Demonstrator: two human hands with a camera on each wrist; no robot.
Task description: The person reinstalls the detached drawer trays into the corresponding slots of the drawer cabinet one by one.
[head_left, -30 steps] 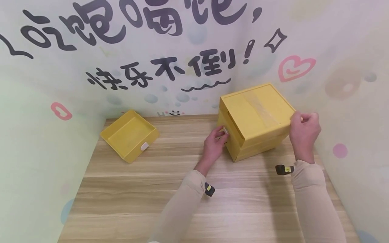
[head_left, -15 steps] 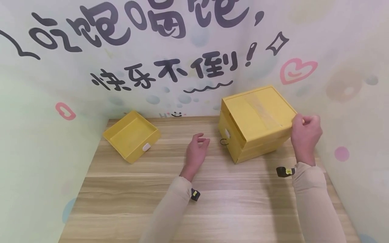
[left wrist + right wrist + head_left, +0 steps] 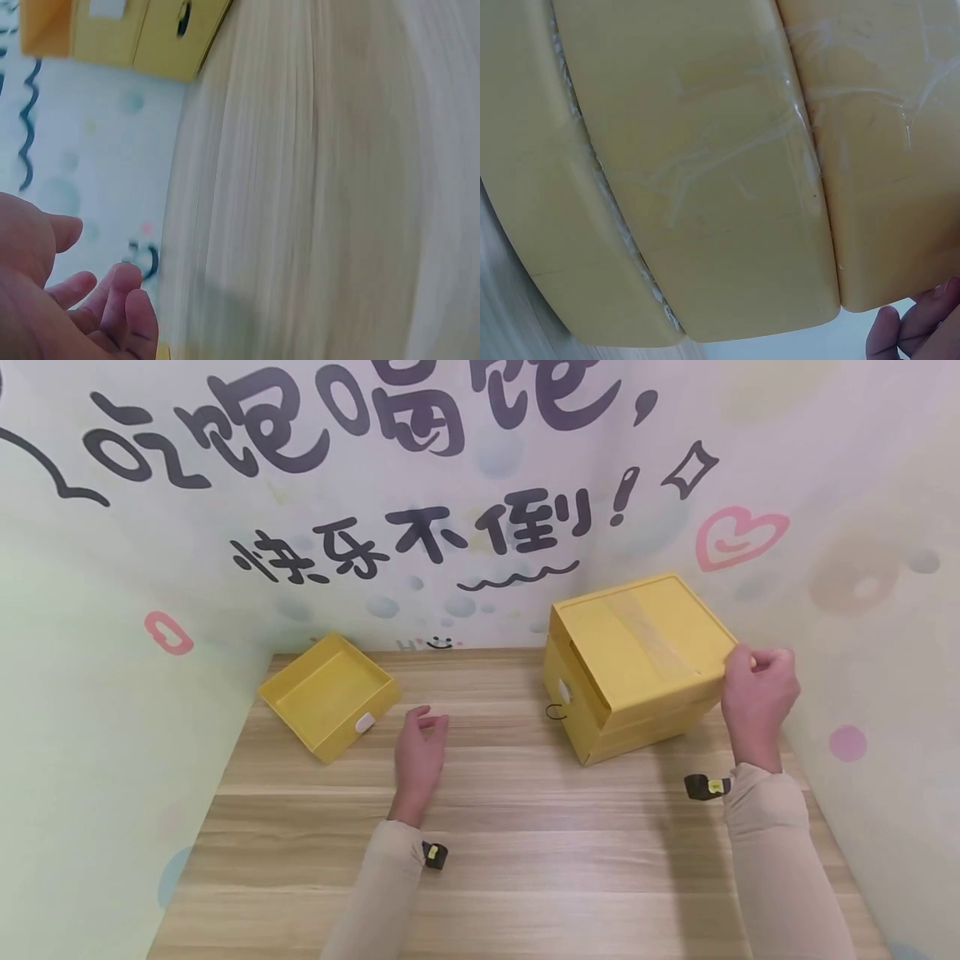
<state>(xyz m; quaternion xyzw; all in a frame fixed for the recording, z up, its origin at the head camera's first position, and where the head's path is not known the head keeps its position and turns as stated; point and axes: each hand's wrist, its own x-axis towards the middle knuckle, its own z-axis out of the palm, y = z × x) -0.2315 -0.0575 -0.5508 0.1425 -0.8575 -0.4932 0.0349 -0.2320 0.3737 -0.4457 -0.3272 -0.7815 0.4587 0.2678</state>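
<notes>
A yellow drawer box point(image 3: 637, 643) with stacked tiers stands at the right. Its upper slot gapes, and a white pull tab point(image 3: 564, 691) sits on the drawer front below. A thin black loop point(image 3: 556, 712) sticks out lower down. My right hand point(image 3: 759, 697) grips the box's right top corner with curled fingers; its fingertips point(image 3: 885, 330) show at the edge in the right wrist view. My left hand point(image 3: 420, 756) hovers with loosely bent fingers, holding nothing, just right of a pulled-out yellow drawer point(image 3: 326, 693). That drawer has a white tab point(image 3: 364, 722).
Both yellow pieces stand on a wood-grain table point(image 3: 510, 860). A printed wall point(image 3: 487, 560) with black writing rises close behind them, and side walls flank the table. Clear tape point(image 3: 870, 90) runs over the box's side.
My left hand has let go of the white tab on the box and moved left toward the pulled-out drawer. My right hand keeps its grip on the box corner.
</notes>
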